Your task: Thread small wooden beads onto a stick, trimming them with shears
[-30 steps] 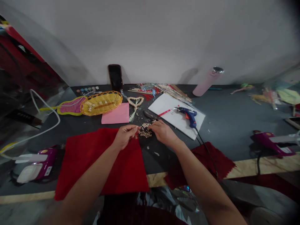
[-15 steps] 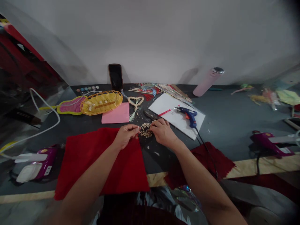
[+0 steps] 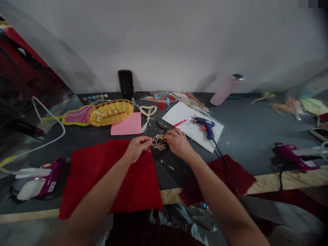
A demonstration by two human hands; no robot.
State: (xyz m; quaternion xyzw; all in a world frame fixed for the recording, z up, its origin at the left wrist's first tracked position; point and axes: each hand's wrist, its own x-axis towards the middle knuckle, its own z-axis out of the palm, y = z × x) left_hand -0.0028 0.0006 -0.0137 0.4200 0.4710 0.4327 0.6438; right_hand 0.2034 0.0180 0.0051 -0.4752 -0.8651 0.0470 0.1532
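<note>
A loose pile of small pale beads [image 3: 160, 142] lies on the dark tabletop between my two hands. My left hand [image 3: 138, 147] is pinched at the pile's left edge, over the corner of a red cloth [image 3: 102, 177]; what its fingertips hold is too small to make out. On the other side, my right hand [image 3: 177, 141] rests at the beads with fingers curled down, and its fingertips are partly hidden. Just beyond lie dark-handled pliers or cutters [image 3: 162, 125] and a heart-shaped string of pale beads [image 3: 148, 111] with a light green tassel.
A blue glue gun [image 3: 208, 127] lies on a white board [image 3: 176, 114] to the right, its cord running to the front edge. Left are a yellow basket [image 3: 112, 114] and pink paper [image 3: 128, 125]. A phone [image 3: 126, 83] and pink bottle [image 3: 227, 90] stand by the wall.
My right hand has shifted very slightly at the edge of the bead pile. My left hand keeps its pinch in nearly the same place.
</note>
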